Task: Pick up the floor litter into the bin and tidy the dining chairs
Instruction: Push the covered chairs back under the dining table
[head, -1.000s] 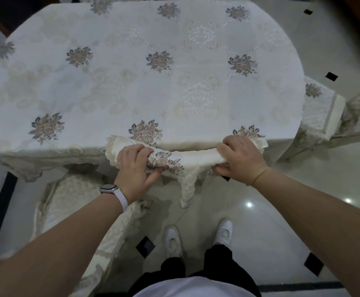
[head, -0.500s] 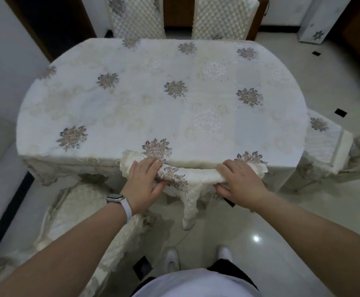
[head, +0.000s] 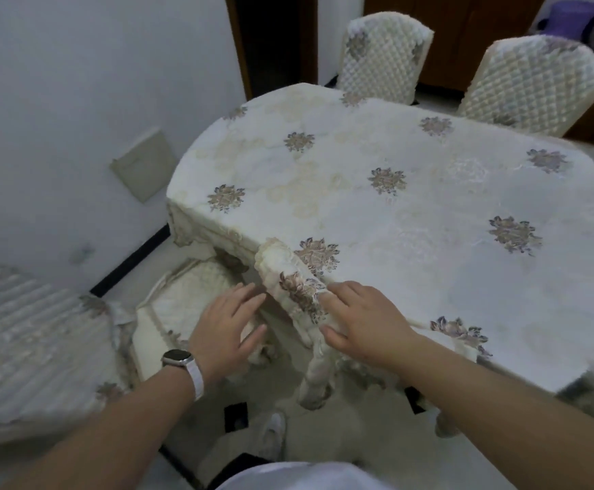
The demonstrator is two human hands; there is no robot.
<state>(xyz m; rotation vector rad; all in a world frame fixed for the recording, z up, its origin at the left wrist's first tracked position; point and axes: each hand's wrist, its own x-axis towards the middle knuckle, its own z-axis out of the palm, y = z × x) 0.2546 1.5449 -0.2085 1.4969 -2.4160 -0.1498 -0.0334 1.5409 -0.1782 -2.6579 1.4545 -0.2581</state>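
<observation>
With your left hand (head: 230,325) released and your right hand (head: 364,325) laying straight fingers (head: 338,295) on the tucked chair back (head: 281,272), this chair seems done; next, push in the near-left chair (head: 168,313).

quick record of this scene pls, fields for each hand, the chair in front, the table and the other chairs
left hand: open, fingers straight, just left of the near chair's back; contact unclear
right hand: open, fingers resting on the near chair's back
near chair: cloth-covered back top against the table edge
table: floral cloth cover
side chair: seat reaches the table's left end
far-left chair: quilted back, at the far side
far-right chair: same
</observation>
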